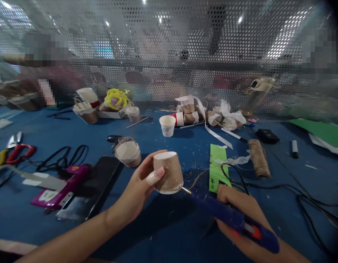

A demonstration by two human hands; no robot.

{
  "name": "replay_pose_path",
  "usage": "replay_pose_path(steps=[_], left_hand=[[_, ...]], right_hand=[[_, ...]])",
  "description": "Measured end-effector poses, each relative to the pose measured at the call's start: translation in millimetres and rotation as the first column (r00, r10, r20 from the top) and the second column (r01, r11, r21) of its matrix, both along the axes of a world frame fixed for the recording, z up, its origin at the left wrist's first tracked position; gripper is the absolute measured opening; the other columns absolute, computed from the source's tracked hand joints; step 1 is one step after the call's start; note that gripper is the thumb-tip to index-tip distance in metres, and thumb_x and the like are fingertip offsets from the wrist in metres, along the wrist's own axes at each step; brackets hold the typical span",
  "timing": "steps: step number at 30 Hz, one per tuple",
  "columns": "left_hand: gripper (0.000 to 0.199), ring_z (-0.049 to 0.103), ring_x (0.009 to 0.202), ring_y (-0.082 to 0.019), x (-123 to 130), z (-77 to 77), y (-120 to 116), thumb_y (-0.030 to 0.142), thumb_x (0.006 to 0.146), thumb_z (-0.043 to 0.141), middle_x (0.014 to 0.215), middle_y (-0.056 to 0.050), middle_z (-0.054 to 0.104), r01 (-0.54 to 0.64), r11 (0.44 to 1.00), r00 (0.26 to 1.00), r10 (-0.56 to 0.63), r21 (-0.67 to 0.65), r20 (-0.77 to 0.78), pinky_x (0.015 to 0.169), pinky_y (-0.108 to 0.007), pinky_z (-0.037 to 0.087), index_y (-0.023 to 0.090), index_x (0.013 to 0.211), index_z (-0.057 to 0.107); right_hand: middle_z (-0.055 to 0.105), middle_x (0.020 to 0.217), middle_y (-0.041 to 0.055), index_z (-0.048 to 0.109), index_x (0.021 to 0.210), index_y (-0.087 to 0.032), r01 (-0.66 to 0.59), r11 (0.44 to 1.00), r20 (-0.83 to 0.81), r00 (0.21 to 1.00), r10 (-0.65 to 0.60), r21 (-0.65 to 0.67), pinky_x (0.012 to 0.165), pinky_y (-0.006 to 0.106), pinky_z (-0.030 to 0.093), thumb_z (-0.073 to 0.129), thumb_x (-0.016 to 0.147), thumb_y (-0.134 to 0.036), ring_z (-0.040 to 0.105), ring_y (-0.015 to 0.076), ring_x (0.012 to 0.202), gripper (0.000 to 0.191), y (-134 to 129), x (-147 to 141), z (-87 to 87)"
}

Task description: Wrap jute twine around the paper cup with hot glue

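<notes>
My left hand (143, 179) is closed round a small paper cup (169, 171) wrapped in brown material, its white rim band at the bottom and the white base facing up. In my right hand (240, 212) is a dark blue hot glue gun (221, 213) with a red switch. Its metal nozzle points left and touches, or nearly touches, the cup's lower right edge. A green paper strip (216, 160) with writing lies just beyond my right hand. Close behind my left hand stands a brown cup with a handle and white lining (127, 151).
Cables (284, 186) run along the right, near a twine roll (258, 157) and a black box (267, 136). Scissors (19, 149), a purple power strip (62, 186) and a black phone-like slab (95, 186) lie left. A white cup (167, 126) stands ahead, before a perforated metal screen (158, 54).
</notes>
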State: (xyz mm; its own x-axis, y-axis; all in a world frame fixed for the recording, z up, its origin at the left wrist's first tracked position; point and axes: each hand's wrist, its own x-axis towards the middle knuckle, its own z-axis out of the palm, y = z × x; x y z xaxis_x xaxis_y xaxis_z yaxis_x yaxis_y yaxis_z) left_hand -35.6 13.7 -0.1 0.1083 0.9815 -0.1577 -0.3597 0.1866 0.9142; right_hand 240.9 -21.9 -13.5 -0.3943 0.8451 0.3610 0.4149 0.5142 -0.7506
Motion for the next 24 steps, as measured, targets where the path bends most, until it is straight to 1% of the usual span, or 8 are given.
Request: replay_pose_path(steps=[6,12,15,16,18,20,22,24], left_hand=[[0.043,0.064,0.119,-0.027,6,0.7,-2,0.04,0.079,0.089,0.123,-0.004,0.074,-0.043,0.998,0.997,0.045,0.034,-0.068,0.087,-0.03,0.053,0.033,0.119,0.076],[0.041,0.064,0.112,-0.023,4,-0.6,-1,0.037,0.079,0.089,0.121,-0.003,0.074,-0.055,0.995,0.992,0.064,0.077,-0.11,0.085,-0.028,0.052,0.034,0.118,0.075],[0.042,0.064,0.113,-0.024,5,-0.6,-2,0.037,0.079,0.089,0.121,-0.004,0.074,-0.066,0.994,0.992,0.074,0.082,-0.1,0.086,-0.029,0.053,0.032,0.119,0.075],[0.043,0.064,0.114,-0.025,5,-0.9,-2,0.036,0.079,0.089,0.121,-0.005,0.074,-0.073,0.994,0.991,0.081,0.084,-0.102,0.087,-0.03,0.053,0.031,0.119,0.075],[0.044,0.064,0.115,-0.027,6,-2.2,-2,0.035,0.079,0.089,0.122,-0.006,0.074,-0.083,0.992,0.989,0.093,0.09,-0.111,0.089,-0.032,0.053,0.03,0.119,0.074],[0.045,0.064,0.117,-0.029,6,-4.0,-2,0.035,0.079,0.089,0.124,-0.006,0.074,-0.081,0.992,0.988,0.092,0.094,-0.122,0.091,-0.034,0.054,0.03,0.12,0.074],[0.045,0.065,0.118,-0.029,7,-5.6,-1,0.035,0.079,0.089,0.124,-0.006,0.074,-0.072,0.993,0.988,0.084,0.093,-0.129,0.092,-0.035,0.054,0.03,0.121,0.073],[0.045,0.065,0.119,-0.029,7,-6.5,-1,0.035,0.08,0.088,0.125,-0.006,0.073,-0.068,0.994,0.988,0.08,0.091,-0.133,0.093,-0.035,0.054,0.031,0.121,0.072]], right_hand=[[0.049,0.069,-0.0051,0.037,0.081,-0.026,-0.04,0.998,0.141,0.989,0.034,0.039,0.053,0.027,0.034,0.057,0.09,-0.012,0.047,0.0123,0.054,0.026,0,-1,0.1],[0.048,0.067,-0.0061,0.035,0.082,-0.027,0.02,0.995,0.222,0.974,-0.043,0.102,0.053,0.026,0.033,0.057,0.083,-0.012,0.047,0.0123,0.053,0.027,-1,0,2.4],[0.052,0.068,-0.0056,0.037,0.082,-0.027,0.006,0.996,0.242,0.97,-0.026,0.086,0.052,0.027,0.032,0.059,0.085,-0.016,0.048,0.0128,0.052,0.025,-1,2,3.0],[0.055,0.07,-0.0046,0.037,0.082,-0.027,-0.005,1.0,0.298,0.954,-0.001,0.018,0.054,0.028,0.034,0.061,0.086,-0.016,0.051,0.0135,0.056,0.026,-1,2,2.7],[0.049,0.068,-0.0056,0.034,0.08,-0.027,0.001,0.996,0.235,0.972,-0.021,0.084,0.053,0.029,0.028,0.061,0.081,-0.015,0.044,0.0126,0.052,0.029,-3,-1,1.0],[0.049,0.07,-0.0052,0.033,0.081,-0.027,0.044,0.991,0.238,0.969,-0.072,0.124,0.055,0.029,0.027,0.06,0.077,-0.012,0.042,0.013,0.054,0.031,-5,-4,-1.7],[0.049,0.071,-0.0047,0.032,0.082,-0.026,0.065,0.989,0.246,0.965,-0.097,0.134,0.056,0.03,0.026,0.058,0.075,-0.01,0.042,0.0136,0.056,0.032,-6,-5,-4.7],[0.049,0.071,-0.005,0.032,0.082,-0.027,0.046,0.991,0.232,0.97,-0.073,0.122,0.056,0.03,0.025,0.059,0.073,-0.01,0.042,0.0137,0.055,0.033,-5,-3,-7.2]])
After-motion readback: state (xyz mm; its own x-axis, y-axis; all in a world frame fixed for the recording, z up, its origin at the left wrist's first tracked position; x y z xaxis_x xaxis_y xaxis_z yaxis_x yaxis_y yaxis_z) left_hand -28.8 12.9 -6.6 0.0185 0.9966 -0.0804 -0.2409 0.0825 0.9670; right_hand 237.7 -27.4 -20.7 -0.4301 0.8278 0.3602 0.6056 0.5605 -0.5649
